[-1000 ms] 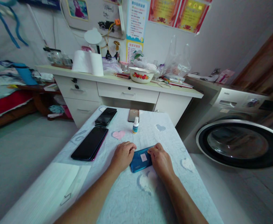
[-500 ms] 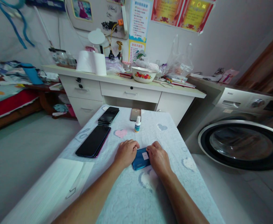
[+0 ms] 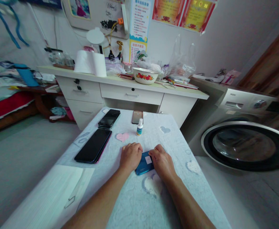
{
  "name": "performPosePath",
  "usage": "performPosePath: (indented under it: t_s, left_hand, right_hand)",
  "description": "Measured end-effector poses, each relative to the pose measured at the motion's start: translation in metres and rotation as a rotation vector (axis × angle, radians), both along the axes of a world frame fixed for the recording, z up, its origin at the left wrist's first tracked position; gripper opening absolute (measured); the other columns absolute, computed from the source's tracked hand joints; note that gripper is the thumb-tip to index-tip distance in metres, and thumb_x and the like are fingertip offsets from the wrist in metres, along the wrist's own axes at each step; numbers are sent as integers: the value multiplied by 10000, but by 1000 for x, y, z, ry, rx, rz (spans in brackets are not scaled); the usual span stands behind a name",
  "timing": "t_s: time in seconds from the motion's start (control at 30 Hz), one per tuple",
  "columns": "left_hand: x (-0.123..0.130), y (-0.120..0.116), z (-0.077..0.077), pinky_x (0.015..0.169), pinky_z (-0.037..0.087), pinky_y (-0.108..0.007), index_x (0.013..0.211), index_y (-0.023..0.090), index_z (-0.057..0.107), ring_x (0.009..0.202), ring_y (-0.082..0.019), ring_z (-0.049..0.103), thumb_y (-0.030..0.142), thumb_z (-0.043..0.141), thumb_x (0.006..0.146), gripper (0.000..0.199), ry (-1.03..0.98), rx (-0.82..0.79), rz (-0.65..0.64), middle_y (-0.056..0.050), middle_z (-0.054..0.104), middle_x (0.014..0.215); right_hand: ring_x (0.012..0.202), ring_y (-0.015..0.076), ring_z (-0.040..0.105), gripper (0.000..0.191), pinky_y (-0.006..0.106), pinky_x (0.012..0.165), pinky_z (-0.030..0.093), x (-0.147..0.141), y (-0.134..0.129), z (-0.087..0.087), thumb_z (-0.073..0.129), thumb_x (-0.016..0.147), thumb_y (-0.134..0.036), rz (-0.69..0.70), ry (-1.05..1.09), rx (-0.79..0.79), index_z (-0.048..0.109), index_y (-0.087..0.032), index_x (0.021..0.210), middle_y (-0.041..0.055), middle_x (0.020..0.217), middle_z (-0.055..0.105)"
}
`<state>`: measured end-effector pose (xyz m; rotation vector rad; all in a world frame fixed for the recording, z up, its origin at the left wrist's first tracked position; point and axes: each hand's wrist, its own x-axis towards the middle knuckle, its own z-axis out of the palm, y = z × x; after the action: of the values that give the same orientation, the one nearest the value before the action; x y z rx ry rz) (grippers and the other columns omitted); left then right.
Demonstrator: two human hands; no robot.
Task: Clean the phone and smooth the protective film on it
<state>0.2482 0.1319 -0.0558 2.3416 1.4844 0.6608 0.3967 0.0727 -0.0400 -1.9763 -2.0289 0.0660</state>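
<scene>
A blue phone (image 3: 143, 166) with a white square label lies on the light blue cloth of the table (image 3: 130, 203). My left hand (image 3: 130, 156) is closed at its left edge, fingers curled with the tips hidden. My right hand (image 3: 162, 159) grips the phone's right side, thumb and fingers pinched beside the label. Beyond my hands stands a small white spray bottle (image 3: 139, 128), upright. Behind it lies a phone or case with a brownish edge (image 3: 137, 117). Black phones are stacked at the left, a nearer pile (image 3: 93, 146) and a farther one (image 3: 109, 118).
A white desk (image 3: 131, 93) stands past the table, holding a flowered bowl (image 3: 145, 75), paper rolls (image 3: 98, 64) and plastic bags. To the right is a washing machine (image 3: 239, 103) with a round door. A bed edge (image 3: 8, 106) shows at the far left.
The view has shifted slightly, so the room sits a little further left in the picture. Both hands stay at the blue phone, nearly unmoved.
</scene>
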Motion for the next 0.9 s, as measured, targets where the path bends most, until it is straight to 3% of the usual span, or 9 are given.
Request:
performPosePath:
  t_s: [0.13,0.23,0.33,0.43,0.57,0.9]
  left_hand:
    - [-5,0,-1,769,337,-321,774,219,585,872,-184,560,170,441,835,164,-54,-11,-71,3,642,843]
    - [-9,0,2,803,346,-323,843,230,587,899,-185,549,285,522,826,87,-116,-43,-181,8,628,883]
    - [-12,0,4,854,355,-343,970,236,571,978,-225,515,512,681,675,418,-131,-67,-251,-15,592,984]
    - [-13,-2,4,881,359,-369,1065,230,530,1023,-265,473,632,752,475,749,-83,-78,-299,-44,541,1076]
    - [-13,-7,3,887,362,-382,1073,231,511,1014,-279,449,588,798,386,825,-1,-67,-316,-52,504,1068]
    - [-13,-9,5,898,365,-377,1003,223,513,998,-262,435,388,767,488,597,4,-76,-326,-50,483,1048]
  right_hand:
    - [689,104,548,262,197,599,360,7,4,-2,422,935,-267,-84,-4,7,682,-241,927,32,941,576]
    - [712,111,554,254,196,596,353,12,5,-1,428,928,-248,-141,3,16,682,-243,935,34,947,582]
    - [748,119,562,240,195,602,355,14,5,1,442,919,-237,-171,20,12,680,-241,949,37,959,586]
    - [757,120,565,254,195,613,361,15,4,3,426,928,-255,-179,40,9,679,-240,939,37,948,585]
    - [761,123,566,249,196,632,369,16,4,3,428,926,-255,-184,66,30,677,-240,927,32,934,583]
    - [768,126,563,251,189,660,374,12,2,2,431,920,-241,-111,94,52,682,-244,926,34,938,585]
